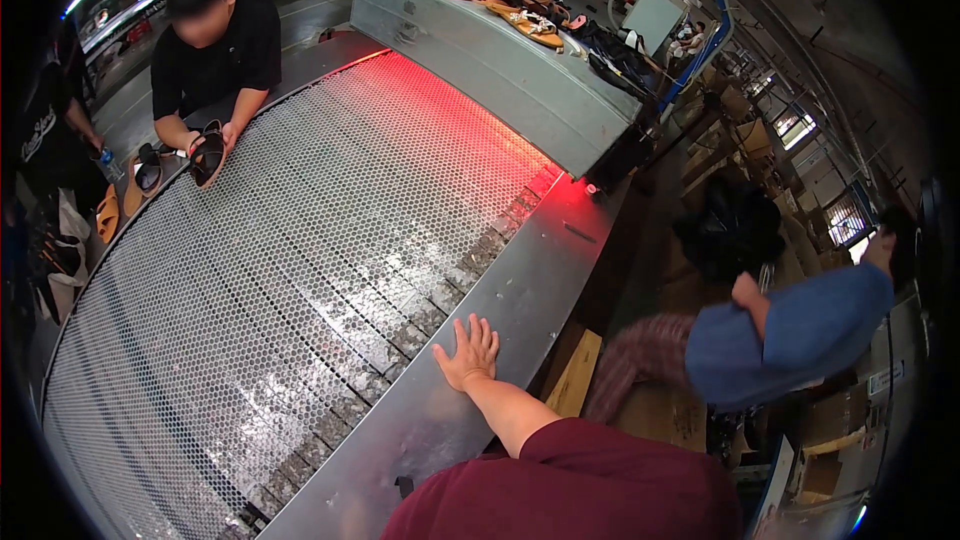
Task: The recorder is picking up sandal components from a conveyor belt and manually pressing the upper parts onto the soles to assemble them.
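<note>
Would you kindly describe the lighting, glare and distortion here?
In the head view, red light tints the honeycomb mesh beside the grey metal housing; whitish glare patches it left of the right hand; fisheye distortion bows its left edge; corners go black.

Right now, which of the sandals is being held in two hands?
The dark sandal, held by the person in black leaning at the mesh belt. The dark-strapped tan sandal beside the belt and the yellowish sandal on the grey housing have no hands on them.
</note>
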{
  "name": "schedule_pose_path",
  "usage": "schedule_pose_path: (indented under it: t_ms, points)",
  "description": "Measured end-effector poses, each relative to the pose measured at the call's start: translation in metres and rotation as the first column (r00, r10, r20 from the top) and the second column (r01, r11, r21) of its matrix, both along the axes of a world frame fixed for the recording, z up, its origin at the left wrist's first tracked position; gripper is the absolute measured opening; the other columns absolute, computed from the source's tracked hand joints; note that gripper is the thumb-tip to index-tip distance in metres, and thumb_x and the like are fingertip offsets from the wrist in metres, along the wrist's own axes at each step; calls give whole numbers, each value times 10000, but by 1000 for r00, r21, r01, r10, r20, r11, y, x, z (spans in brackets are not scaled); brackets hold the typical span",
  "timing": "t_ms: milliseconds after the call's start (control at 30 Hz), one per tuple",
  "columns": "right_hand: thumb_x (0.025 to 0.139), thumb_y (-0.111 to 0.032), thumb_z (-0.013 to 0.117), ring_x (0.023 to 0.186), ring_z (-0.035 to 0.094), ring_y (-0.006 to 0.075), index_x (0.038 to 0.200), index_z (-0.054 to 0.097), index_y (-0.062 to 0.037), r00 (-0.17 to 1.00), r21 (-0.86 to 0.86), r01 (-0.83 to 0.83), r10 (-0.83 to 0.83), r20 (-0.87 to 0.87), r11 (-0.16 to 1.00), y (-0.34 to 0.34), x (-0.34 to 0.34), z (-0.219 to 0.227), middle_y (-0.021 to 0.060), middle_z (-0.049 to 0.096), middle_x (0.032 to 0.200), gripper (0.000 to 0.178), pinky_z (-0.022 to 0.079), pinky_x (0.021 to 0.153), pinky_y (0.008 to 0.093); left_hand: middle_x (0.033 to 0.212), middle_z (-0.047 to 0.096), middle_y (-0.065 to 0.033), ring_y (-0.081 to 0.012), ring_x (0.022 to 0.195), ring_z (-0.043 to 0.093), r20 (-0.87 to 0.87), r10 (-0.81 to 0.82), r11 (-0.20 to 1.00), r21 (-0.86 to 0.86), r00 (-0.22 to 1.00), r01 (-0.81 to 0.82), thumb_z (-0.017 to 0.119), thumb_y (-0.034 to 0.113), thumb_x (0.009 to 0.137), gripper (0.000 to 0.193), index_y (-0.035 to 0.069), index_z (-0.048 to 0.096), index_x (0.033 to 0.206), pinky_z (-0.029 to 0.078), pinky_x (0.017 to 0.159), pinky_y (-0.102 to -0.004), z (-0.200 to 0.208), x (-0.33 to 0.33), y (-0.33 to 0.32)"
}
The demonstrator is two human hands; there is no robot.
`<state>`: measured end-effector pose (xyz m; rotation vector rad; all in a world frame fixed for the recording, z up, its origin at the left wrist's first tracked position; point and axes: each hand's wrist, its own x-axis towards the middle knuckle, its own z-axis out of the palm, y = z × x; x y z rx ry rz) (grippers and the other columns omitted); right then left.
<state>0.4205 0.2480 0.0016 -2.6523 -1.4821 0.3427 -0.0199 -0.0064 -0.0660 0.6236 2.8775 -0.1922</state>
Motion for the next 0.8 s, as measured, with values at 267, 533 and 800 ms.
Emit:
schedule_pose_path:
  t_ms: [267, 533, 800]
  points:
    - [852, -582, 499, 1443, 87, 313, 1464, 316, -140, 1000, 12, 10, -10, 3, 1000, -1, 5, 0, 131, 167, 1555, 776, 22, 1164, 479, 1526, 281, -122, -378, 1403, 227, 15, -5, 1000, -2, 1000, 5, 472, 586, 896, 661, 232, 354, 1442, 205, 1107, -558, 0, 2, 9]
    - [845, -578, 514, 1438, 120, 322, 1443, 361, -122, 998, 21, -24, 23, 55, 999, -2, 1, -9, 141, 206, 1543, 768, 57, 1157, 504, 1530, 276, -116, -376, 1406, 223, -50, 176, 984, 6, 983, -175, 471, 586, 896, 664, 233, 349, 1445, 205, 1105, -564, 5, 8, -2]
    - [850, -511, 562, 1425, 149, 333, 1425, 357, -113, 992, 70, -44, 35, 118, 997, -4, 3, -12, 156, 233, 1524, 728, 90, 1145, 525, 1566, 217, -35, -341, 1434, 180, -124, 497, 866, 1, 859, -500, 511, 571, 880, 691, 275, 300, 1468, 219, 1075, -631, 45, 15, 20]
